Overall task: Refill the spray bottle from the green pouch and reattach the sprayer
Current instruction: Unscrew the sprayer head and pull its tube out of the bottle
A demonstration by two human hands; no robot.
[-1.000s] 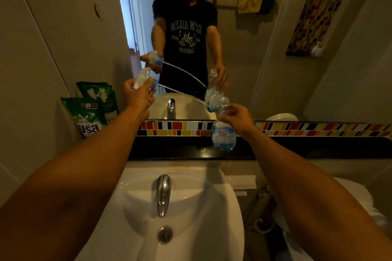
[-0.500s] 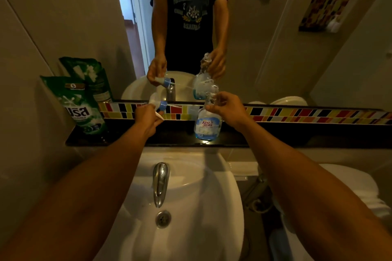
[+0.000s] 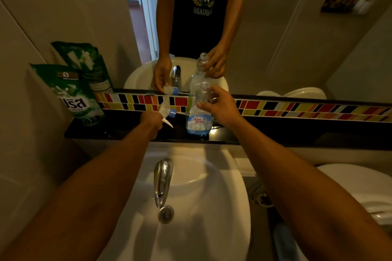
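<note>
Green pouch (image 3: 74, 95) x1, L grip (image 3: 151, 121) grasping sprayer (image 3: 166, 110), R grip (image 3: 220, 108) grasping bottle (image 3: 198, 121) x1

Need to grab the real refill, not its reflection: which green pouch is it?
The nearer, lower-left green pouch on the black ledge; the other sits behind the mirror line.

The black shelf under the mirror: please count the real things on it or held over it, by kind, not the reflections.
Green pouch: 1, leaning on the wall at the shelf left end
Spray bottle: 1, neck open, held by the right hand
Sprayer: 1, off the bottle, held by the left hand
Total: 3
</note>
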